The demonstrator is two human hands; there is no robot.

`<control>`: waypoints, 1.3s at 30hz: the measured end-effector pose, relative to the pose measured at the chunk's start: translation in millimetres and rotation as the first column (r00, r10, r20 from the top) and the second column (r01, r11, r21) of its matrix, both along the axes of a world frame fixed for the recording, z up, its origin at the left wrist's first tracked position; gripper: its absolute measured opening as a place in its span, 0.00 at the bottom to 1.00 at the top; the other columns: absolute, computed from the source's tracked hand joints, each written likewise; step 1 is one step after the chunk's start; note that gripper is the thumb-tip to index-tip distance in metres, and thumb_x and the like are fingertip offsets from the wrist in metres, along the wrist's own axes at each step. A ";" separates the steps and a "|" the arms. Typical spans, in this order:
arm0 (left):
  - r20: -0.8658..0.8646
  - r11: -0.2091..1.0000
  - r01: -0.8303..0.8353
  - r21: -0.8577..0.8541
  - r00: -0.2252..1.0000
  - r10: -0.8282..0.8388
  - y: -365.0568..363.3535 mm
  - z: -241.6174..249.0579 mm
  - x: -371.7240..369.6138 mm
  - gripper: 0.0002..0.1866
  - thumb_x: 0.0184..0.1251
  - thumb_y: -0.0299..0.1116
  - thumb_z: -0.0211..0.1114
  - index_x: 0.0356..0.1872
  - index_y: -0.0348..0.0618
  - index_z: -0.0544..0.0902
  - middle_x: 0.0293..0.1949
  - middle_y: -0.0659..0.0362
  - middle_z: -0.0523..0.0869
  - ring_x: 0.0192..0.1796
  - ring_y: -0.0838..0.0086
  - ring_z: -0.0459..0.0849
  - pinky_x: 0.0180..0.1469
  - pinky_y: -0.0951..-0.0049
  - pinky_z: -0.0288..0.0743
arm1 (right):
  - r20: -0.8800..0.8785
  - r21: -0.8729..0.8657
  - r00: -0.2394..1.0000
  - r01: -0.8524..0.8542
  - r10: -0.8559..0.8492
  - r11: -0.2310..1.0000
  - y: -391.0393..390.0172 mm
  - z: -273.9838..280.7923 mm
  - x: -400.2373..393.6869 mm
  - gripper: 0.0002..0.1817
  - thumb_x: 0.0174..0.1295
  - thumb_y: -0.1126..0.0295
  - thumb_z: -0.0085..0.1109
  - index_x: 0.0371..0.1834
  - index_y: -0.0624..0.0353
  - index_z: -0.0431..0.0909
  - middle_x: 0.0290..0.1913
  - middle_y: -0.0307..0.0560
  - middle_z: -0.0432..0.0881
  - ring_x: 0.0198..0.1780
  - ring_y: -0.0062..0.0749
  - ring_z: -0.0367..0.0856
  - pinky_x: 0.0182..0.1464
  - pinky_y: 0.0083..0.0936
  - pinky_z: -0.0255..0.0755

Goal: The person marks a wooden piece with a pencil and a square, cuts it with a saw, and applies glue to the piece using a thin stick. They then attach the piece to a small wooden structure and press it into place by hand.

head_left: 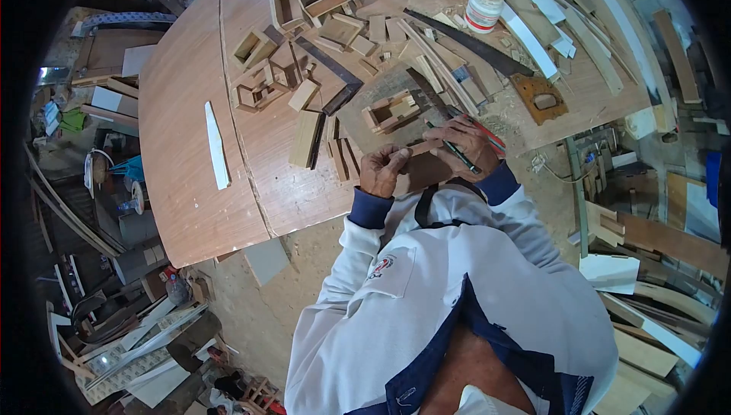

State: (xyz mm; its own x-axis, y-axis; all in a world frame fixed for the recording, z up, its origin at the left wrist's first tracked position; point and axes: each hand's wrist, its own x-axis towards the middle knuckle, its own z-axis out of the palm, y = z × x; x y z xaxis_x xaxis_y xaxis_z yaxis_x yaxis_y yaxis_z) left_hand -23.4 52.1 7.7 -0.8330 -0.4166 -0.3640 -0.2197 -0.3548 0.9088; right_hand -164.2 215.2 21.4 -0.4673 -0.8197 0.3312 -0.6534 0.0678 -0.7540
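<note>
A broad wooden workbench fills the view from above, strewn with offcuts. On it lie one dark handsaw, one white glue pot with a red band, and one small open wooden box frame near the hands. At the bench's near edge, the left hand pinches a short, thin, pale-brown wooden strip held level. The right hand rests on the strip's other end, fingers closed around one dark pencil.
</note>
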 end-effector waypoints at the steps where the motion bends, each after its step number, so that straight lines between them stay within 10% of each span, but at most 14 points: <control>1: -0.012 1.000 0.018 -0.020 1.000 -0.018 -0.3 -3.2 0.2 0.12 0.65 0.34 0.63 0.30 0.33 0.82 0.23 0.62 0.81 0.27 0.80 0.78 0.31 0.80 0.72 | -0.002 -0.001 1.000 -0.002 0.002 1.000 -0.8 -1.6 -0.6 0.19 0.51 0.72 0.62 0.49 0.52 0.79 0.48 0.46 0.81 0.47 0.45 0.78 0.52 0.36 0.73; 9: 0.067 0.967 0.158 -0.202 0.987 -0.147 -17.8 -1.5 14.5 0.21 0.60 0.35 0.70 0.48 0.31 0.75 0.28 0.54 0.84 0.29 0.75 0.82 0.31 0.76 0.77 | -0.022 -0.020 0.997 0.078 -0.078 0.997 14.6 -7.2 -10.8 0.18 0.50 0.75 0.62 0.47 0.56 0.80 0.43 0.47 0.82 0.45 0.45 0.79 0.50 0.35 0.73; 11: 0.078 0.962 -0.044 -0.269 0.995 0.068 -28.1 -29.1 24.6 0.29 0.56 0.33 0.73 0.55 0.32 0.68 0.26 0.55 0.83 0.29 0.74 0.82 0.31 0.76 0.75 | 0.089 -0.024 0.983 0.163 -0.161 0.986 23.3 -9.5 -12.3 0.18 0.50 0.78 0.63 0.47 0.58 0.79 0.41 0.47 0.82 0.43 0.41 0.80 0.48 0.31 0.73; 13: 0.149 0.869 -0.035 -0.493 0.981 0.124 -34.5 -17.3 19.5 0.34 0.50 0.30 0.75 0.56 0.33 0.66 0.28 0.55 0.81 0.31 0.72 0.80 0.35 0.74 0.74 | 0.196 -0.020 0.951 0.247 -0.238 0.969 25.3 -14.4 -13.2 0.18 0.49 0.81 0.63 0.47 0.61 0.79 0.40 0.47 0.83 0.41 0.37 0.81 0.47 0.27 0.73; 15: -0.009 0.507 -0.095 -0.856 0.986 0.169 -39.5 -23.5 14.9 0.36 0.46 0.28 0.75 0.57 0.35 0.65 0.33 0.54 0.79 0.34 0.69 0.77 0.40 0.71 0.73 | 0.214 -0.055 0.891 0.421 -0.401 0.905 24.0 -19.3 -14.1 0.18 0.51 0.82 0.63 0.47 0.61 0.79 0.40 0.45 0.83 0.39 0.30 0.80 0.43 0.23 0.73; 23: -0.014 0.597 -0.143 -0.789 0.976 0.215 -52.1 -43.2 26.1 0.31 0.50 0.25 0.65 0.57 0.33 0.65 0.38 0.50 0.75 0.40 0.61 0.75 0.46 0.66 0.72 | 0.135 -0.018 0.919 0.376 -0.370 0.926 11.4 -14.0 -8.3 0.17 0.49 0.80 0.64 0.45 0.60 0.80 0.39 0.45 0.82 0.44 0.36 0.79 0.50 0.28 0.71; 30: 0.072 0.285 -0.014 -0.959 0.955 0.288 -96.6 -40.8 10.3 0.16 0.57 0.30 0.60 0.46 0.38 0.75 0.42 0.46 0.78 0.47 0.52 0.74 0.52 0.57 0.68 | 0.044 0.017 0.940 0.339 -0.339 0.941 16.3 -33.1 -1.4 0.18 0.46 0.81 0.65 0.43 0.57 0.79 0.39 0.48 0.82 0.44 0.44 0.79 0.50 0.35 0.73; 39: 0.384 0.055 0.380 -0.923 0.913 0.136 -160.4 -42.6 -51.7 0.22 0.54 0.38 0.66 0.51 0.44 0.76 0.51 0.49 0.79 0.58 0.53 0.74 0.59 0.56 0.69 | 0.106 0.032 0.931 0.347 -0.348 0.937 23.0 -32.8 5.3 0.19 0.45 0.80 0.64 0.43 0.55 0.80 0.41 0.47 0.82 0.47 0.45 0.78 0.53 0.35 0.71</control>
State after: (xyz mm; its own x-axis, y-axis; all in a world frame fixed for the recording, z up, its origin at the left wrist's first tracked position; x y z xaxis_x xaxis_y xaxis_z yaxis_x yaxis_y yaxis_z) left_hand -75.1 -108.2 -34.9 -0.8656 -0.4965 0.0653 -0.4691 0.8495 0.2415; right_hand -159.0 238.1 -11.5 -0.7563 -0.6032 0.2533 -0.5015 0.2857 -0.8166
